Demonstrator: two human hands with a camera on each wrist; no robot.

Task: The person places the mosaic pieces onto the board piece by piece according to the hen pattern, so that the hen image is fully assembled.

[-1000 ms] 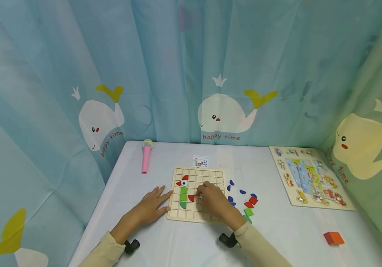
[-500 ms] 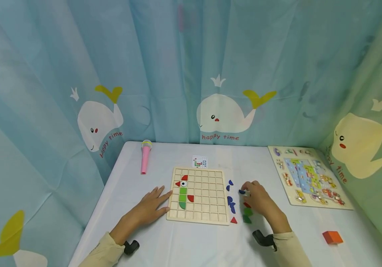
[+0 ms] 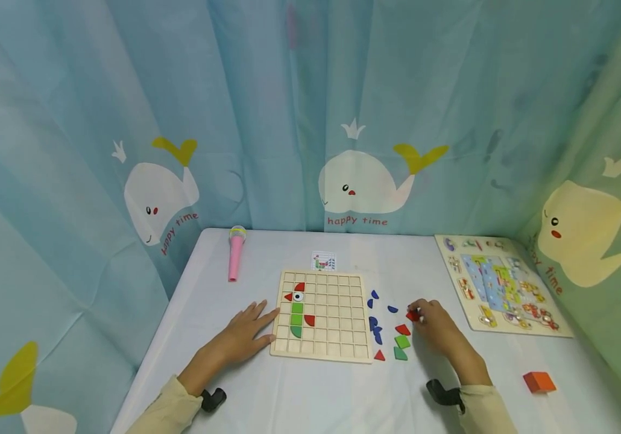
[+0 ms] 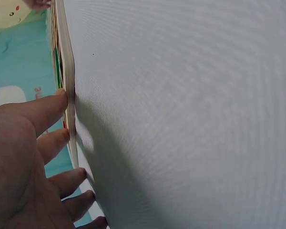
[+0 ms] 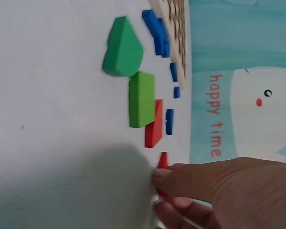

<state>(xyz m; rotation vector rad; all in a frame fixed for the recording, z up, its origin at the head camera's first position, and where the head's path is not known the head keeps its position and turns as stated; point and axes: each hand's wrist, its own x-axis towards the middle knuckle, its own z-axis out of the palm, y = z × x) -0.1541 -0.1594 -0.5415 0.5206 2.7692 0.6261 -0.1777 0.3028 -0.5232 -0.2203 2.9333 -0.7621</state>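
My right hand (image 3: 436, 325) pinches a small red block (image 3: 412, 315) between thumb and fingers, right of the wooden grid board (image 3: 337, 357); the fingers partly cover it. My left hand (image 3: 242, 333) lies spread, fingertips touching the board's left edge. In the left wrist view, its straight fingers (image 4: 52, 145) reach that edge. On the board sit green squares (image 3: 296, 314), a green quarter-round (image 3: 296, 331), red quarter-rounds (image 3: 309, 320), a red triangle (image 3: 288, 296) and an eye piece (image 3: 298, 296). Near my right hand lie a red piece (image 3: 403, 330), a light green square (image 5: 142, 99) and a darker green piece (image 5: 124, 47).
Several blue pieces (image 3: 372, 323) and a red triangle (image 3: 379, 355) lie along the board's right side. A picture card (image 3: 324, 261) is behind it. A pink microphone (image 3: 236, 259) stands back left, a picture puzzle (image 3: 484, 328) back right, an orange block (image 3: 539, 382) front right.
My right hand has left the board and gone right, past a blue half-round, to the red block it now pinches. The left hand keeps its place at the board's edge.
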